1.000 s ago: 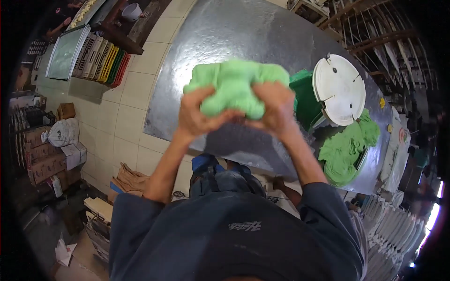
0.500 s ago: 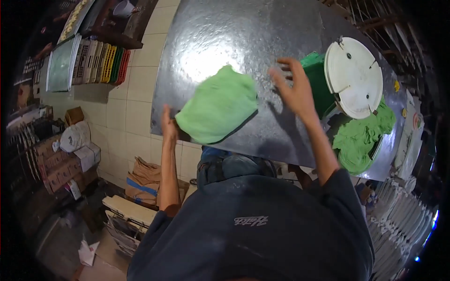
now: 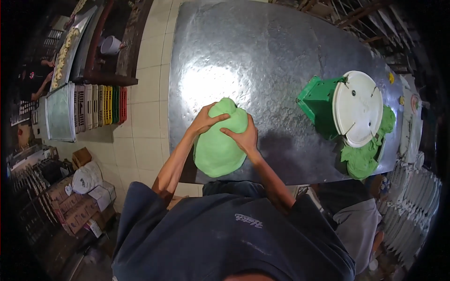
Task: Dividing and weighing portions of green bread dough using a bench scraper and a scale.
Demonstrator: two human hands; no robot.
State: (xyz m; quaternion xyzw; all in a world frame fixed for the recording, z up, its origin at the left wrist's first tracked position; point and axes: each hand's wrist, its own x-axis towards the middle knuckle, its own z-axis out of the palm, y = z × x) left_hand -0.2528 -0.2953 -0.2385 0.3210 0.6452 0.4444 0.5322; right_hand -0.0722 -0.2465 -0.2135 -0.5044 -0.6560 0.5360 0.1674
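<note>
A smooth lump of green dough [image 3: 219,152] lies on the metal tabletop [image 3: 276,65], close to the near edge. My left hand [image 3: 205,120] grips its far left side, the thumb pointing inward across the top. On the far right side my right hand [image 3: 244,138] is wrapped round it, thumb also laid on top. Between the two hands a small knob of dough bulges up at the far end. The fingertips on the outer sides are partly hidden by the dough.
To the right stands a green scale [image 3: 323,105] with a round white pan [image 3: 358,107]. More green dough [image 3: 363,159] lies behind it near the table's right end. Stacked crates [image 3: 105,105] stand left across the tiled floor [image 3: 147,93]; a person [image 3: 40,77] is beyond, beside a tray.
Both hands, apart from the dough's top before, have come together and taken hold of its far end. The dough has turned so its length points away from me.
</note>
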